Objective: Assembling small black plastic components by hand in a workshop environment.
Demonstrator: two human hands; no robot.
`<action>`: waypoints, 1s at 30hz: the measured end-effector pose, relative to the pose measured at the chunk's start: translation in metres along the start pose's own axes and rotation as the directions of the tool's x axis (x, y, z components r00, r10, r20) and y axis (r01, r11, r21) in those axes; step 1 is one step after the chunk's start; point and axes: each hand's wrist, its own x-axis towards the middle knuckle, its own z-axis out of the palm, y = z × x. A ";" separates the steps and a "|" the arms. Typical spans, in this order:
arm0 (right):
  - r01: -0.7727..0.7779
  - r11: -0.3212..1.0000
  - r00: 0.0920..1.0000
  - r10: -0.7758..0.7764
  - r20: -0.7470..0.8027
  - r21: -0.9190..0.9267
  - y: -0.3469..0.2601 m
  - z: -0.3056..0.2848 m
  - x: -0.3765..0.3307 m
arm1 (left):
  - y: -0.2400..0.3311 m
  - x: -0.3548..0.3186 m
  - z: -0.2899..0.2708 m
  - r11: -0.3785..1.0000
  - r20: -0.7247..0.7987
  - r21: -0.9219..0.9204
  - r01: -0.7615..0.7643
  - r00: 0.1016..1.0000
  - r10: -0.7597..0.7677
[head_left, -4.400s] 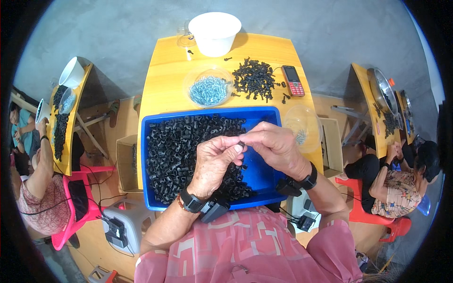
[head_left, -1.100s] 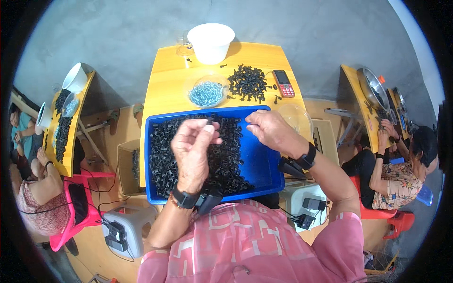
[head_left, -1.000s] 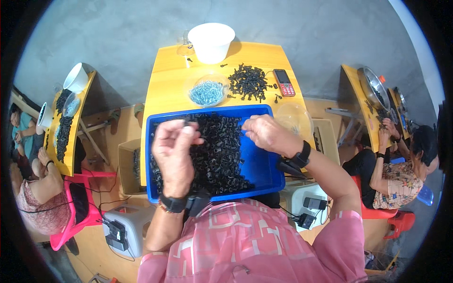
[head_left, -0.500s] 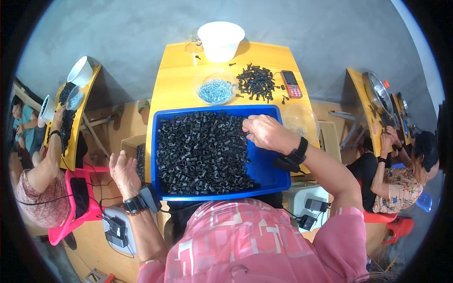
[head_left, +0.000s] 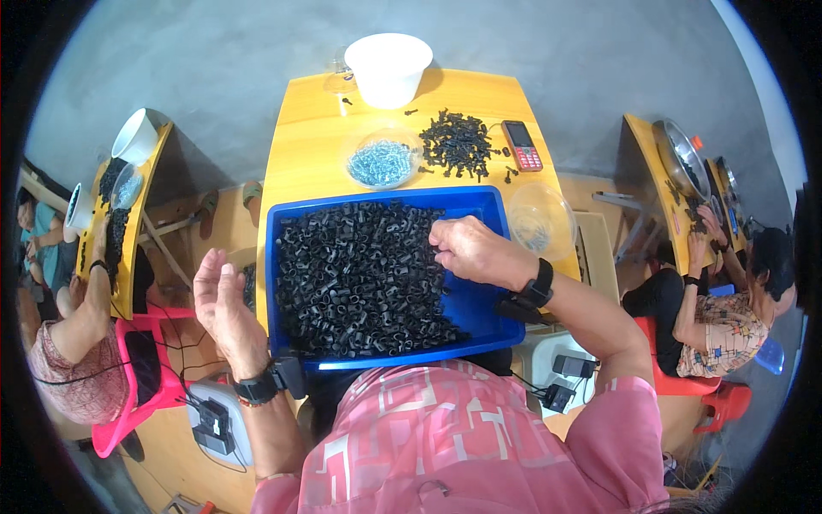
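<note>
A blue tray [head_left: 484, 295] lies at the near edge of the table, most of it filled with a heap of small black plastic ring-like parts [head_left: 360, 278]. My right hand [head_left: 481, 251] is over the tray's right half, its fingers bent together at the right edge of the heap. Whatever may be between those fingertips is hidden. Just left of the tray, my left hand [head_left: 224, 300] is raised with its fingers extended and nothing in it. Both wrists wear dark bands with black devices.
Beyond the tray are a clear bowl of bluish screws [head_left: 381, 163], a pile of black pieces [head_left: 456, 144], a red phone [head_left: 521, 146], a white tub [head_left: 388, 70] and a clear container [head_left: 542, 221]. People work at tables on both sides.
My left hand has risen slightly and turned beside the tray. My right hand stays at the heap's right edge, its fingers still closed. The whole view has shifted a little.
</note>
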 end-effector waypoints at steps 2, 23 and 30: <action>0.008 1.000 1.000 -0.008 -0.023 0.011 0.002 0.001 -0.001 | 0.006 -0.010 0.014 1.000 0.036 -0.011 -0.024 0.999 0.024; -0.033 0.597 0.963 0.233 -0.134 0.801 -0.025 0.011 -0.052 | -0.027 -0.102 0.135 0.951 0.739 0.237 0.199 0.598 -0.310; 0.016 0.907 0.838 0.217 -0.501 0.421 0.040 -0.057 -0.067 | -0.029 -0.099 0.152 0.934 0.682 0.207 0.292 0.641 -0.352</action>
